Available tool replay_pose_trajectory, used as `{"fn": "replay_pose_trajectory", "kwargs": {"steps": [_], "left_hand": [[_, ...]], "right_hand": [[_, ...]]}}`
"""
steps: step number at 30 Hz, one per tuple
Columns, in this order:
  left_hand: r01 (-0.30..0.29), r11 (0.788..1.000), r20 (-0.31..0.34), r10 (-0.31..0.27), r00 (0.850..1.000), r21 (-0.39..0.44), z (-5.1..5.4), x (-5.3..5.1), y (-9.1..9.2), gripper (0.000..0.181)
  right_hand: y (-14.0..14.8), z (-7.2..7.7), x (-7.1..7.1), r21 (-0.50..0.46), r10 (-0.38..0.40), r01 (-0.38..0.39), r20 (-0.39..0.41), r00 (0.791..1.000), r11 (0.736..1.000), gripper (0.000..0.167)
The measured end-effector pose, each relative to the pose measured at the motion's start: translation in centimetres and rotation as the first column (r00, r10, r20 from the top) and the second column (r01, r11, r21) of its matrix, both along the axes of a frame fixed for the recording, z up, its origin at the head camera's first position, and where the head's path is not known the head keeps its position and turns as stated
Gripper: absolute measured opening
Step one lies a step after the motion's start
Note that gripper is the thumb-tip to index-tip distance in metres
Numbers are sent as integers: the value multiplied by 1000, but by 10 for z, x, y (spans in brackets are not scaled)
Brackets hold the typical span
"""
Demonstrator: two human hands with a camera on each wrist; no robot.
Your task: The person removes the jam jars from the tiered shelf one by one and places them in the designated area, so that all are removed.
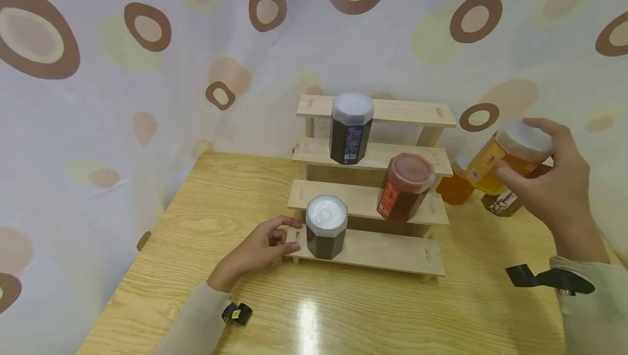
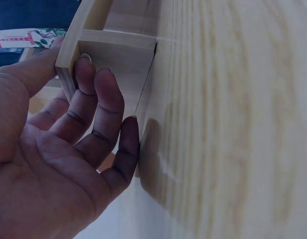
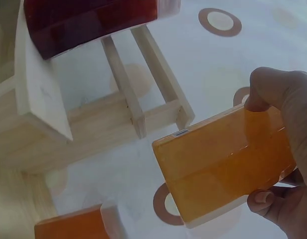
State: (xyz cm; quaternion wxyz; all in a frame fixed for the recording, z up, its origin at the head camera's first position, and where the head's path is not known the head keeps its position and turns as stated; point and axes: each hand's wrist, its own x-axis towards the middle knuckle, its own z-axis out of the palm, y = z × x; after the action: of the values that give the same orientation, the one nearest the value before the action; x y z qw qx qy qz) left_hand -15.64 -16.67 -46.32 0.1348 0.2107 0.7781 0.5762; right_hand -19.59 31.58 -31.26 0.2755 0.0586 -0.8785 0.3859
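Holding the amber jar (image 1: 505, 151) in our curled right hand (image 1: 564, 188), we judge it weighty, stiff, slick: grip mid-body. Our left hand (image 1: 260, 248) pinches the wooden rack (image 1: 387, 248).

**We're Peeking In on a Little Staged Indoor Corner!**

And what a set-up we're seeing: patterned sheeting (image 1: 147, 93) is hanging behind and down the left, splashing brown-ringed circles everywhere and screening off a wood-grained tabletop (image 1: 221, 191). In the middle, a stepped wooden rack (image 1: 382, 251) is showing off eight-sided jars (image 1: 351, 128), lending things a shop-display flavour! But watch those wrists: a black strap (image 1: 571, 280) is crossing the right sleeve (image 1: 589, 311), and a small black device (image 1: 240, 314) is riding at the left cuff (image 1: 212, 295); everything is suggesting a recording corner. Whether home, shop or lab is surrounding it, the views aren't telling.
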Motion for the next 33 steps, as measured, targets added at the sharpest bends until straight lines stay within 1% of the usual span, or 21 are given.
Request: {"fn": "replay_pose_trajectory", "kwargs": {"steps": [6, 9, 13, 18, 25, 33], "left_hand": [[-1, 1000, 18, 1, 1000, 9, 1, 1, 0, 40], [1, 1000, 5, -1, 1000, 1, 1, 1, 0, 40], [16, 1000, -22, -16, 1000, -3, 0, 0, 1, 39], [25, 1000, -41, -25, 999, 6, -1, 0, -1, 39], [23, 1000, -36, -23, 999, 1, 0, 0, -1, 39], [22, 1000, -33, -22, 999, 2, -1, 0, -1, 39]], "right_hand": [[11, -17, 9, -36, -21, 22, 17, 1000, 999, 78], [16, -26, 11, -51, -30, 31, 17, 999, 998, 78], [22, -35, 13, -42, -41, 42, 27, 999, 998, 78], [26, -42, 16, -32, -49, 50, 45, 998, 998, 78], [37, -55, 21, -12, -95, 96, 70, 993, 995, 77], [53, -71, 26, 15, -108, 106, 119, 987, 994, 78]]}}
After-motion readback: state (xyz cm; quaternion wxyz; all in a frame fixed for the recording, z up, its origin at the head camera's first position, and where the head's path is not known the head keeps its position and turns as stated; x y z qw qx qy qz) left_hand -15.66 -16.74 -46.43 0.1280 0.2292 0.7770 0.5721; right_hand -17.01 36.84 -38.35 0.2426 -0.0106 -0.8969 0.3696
